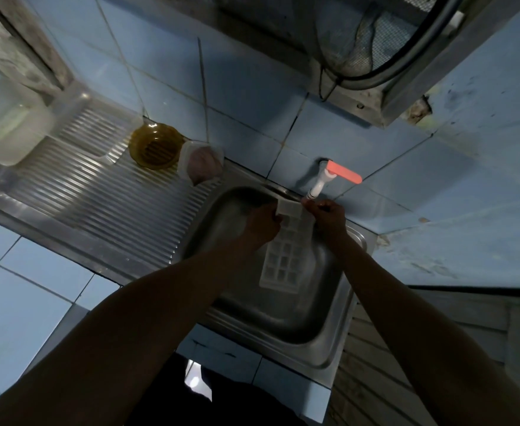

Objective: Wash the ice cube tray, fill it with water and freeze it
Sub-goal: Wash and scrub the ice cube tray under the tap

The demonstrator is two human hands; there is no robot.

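A white ice cube tray [283, 259] with several square cells is held lengthwise over the steel sink basin [286, 315]. Its far end sits just under the spout of the white tap [317, 187], which has an orange-red lever [344, 173]. My left hand [263, 224] grips the tray's far left edge. My right hand [326, 215] holds the far right corner, right below the spout. I cannot tell whether water is running.
A ribbed steel drainboard [92, 192] lies left of the basin. On it stand an amber glass bowl [155, 147], a small clear container with something pinkish [200, 162] and a white plastic jug [9, 130]. Blue wall tiles surround the sink; a mesh window frame hangs above.
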